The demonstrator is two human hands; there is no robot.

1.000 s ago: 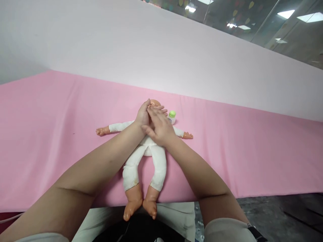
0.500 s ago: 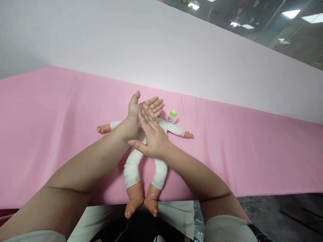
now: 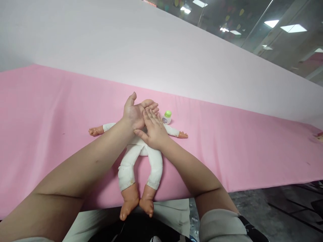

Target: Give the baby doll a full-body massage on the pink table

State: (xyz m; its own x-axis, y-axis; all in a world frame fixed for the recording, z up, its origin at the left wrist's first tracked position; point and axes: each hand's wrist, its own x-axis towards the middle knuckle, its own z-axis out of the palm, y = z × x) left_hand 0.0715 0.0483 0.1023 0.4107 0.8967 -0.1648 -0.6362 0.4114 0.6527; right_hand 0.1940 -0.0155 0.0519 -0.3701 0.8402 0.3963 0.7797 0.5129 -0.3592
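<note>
Palm up, my left hand [image 3: 137, 112] is spread above the chest of a baby doll [image 3: 127, 164]. The flat fingers of my right hand [image 3: 155, 131] lie across the left palm and fingers, thumb held apart. Neither hand grips anything. The doll lies on its back with a white cloth body, its orange-brown feet at the near edge and its arms stretched sideways. My hands hide its head and most of its torso. Just beyond its arm, on the right, stands a small clear jar [image 3: 167, 117] with a green lid.
A pink cloth [image 3: 214, 144] covers the long table under the doll. Behind it rises a white wall [image 3: 108, 43], with a window above at the upper right. Dark metal bars [image 3: 292, 211] show by the floor at lower right.
My right hand has slid along the left palm toward its fingers, and the left fingers now curl a little more. The view has shifted slightly. Doll and jar stay in place.
</note>
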